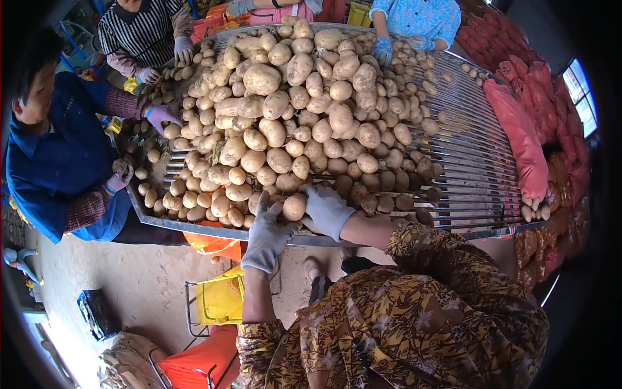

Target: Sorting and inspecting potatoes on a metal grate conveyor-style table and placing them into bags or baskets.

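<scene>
A round potato (294,208) sits between my two hands at the near edge of the heap. My right hand (328,212), in a grey-white knit glove, has its fingers against the potato's right side. On the left, my left hand (270,234) wears a matching glove and reaches over the metal rim. Its thumb side is close to the same potato, while its fingertips point into the heap; whether they grip anything is hidden. Beyond both hands rises a large heap of potatoes (272,132) of mixed sizes, with soil on their skins.
The heap lies on a metal-bar sorting table (474,160). A filled red mesh sack (517,138) lies on its right side. Co-workers' gloved hands (163,118) are at the left and far edges. Below stand a yellow bag frame (220,299) and a red bag (204,362).
</scene>
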Tool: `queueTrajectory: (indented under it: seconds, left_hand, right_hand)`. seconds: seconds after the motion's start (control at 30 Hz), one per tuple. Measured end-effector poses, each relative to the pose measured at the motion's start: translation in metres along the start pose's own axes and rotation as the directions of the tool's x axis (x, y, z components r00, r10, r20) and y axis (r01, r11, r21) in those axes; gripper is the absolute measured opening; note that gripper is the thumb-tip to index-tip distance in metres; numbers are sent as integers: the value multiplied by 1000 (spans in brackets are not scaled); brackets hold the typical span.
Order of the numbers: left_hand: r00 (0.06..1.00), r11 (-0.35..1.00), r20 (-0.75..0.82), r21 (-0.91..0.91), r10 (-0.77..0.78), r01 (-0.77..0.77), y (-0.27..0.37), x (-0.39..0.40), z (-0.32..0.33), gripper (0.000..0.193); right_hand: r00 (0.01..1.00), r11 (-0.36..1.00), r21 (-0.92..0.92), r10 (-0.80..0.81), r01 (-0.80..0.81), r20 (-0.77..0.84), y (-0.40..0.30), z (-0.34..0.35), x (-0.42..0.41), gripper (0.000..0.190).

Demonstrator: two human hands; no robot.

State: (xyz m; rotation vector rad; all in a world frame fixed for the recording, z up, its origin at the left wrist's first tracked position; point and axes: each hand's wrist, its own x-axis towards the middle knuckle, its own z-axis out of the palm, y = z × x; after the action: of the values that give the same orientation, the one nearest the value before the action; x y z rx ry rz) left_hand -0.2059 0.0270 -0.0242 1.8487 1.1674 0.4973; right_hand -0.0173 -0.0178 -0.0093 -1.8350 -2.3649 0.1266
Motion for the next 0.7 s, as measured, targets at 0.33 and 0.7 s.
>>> queueTrajectory:
  seconds: [0.33, 0.7]
  left_hand:
    - [992, 178, -107, -980, -71, -93, -13, -27, 2, 39]
    - [930, -316, -303, -879, -206, -356, -69, -161, 32, 64]
  right_hand:
    - [926, 870, 366, 374, -331, -52, -4, 26, -9, 60]
    - [919, -456, 868, 224, -196, 325, 24, -5, -25, 50]
